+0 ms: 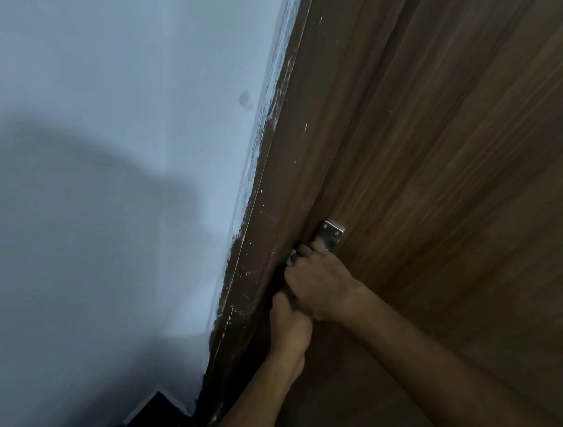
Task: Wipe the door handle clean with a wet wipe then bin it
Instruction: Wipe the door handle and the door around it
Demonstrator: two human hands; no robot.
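The metal door handle plate [332,233] sits on the brown wooden door [450,160], and only its top part shows. My right hand [318,282] is wrapped over the handle just below the plate. A small bit of the white wet wipe [292,258] peeks out at its fingertips. My left hand [288,324] is closed just below, touching the right hand near the door edge. Both hands hide the rest of the handle and most of the wipe.
A dark brown door frame [256,245] with white paint smears runs beside the door. A pale blue-white wall [109,128] fills the left side. A dark skirting piece [158,411] shows at the bottom.
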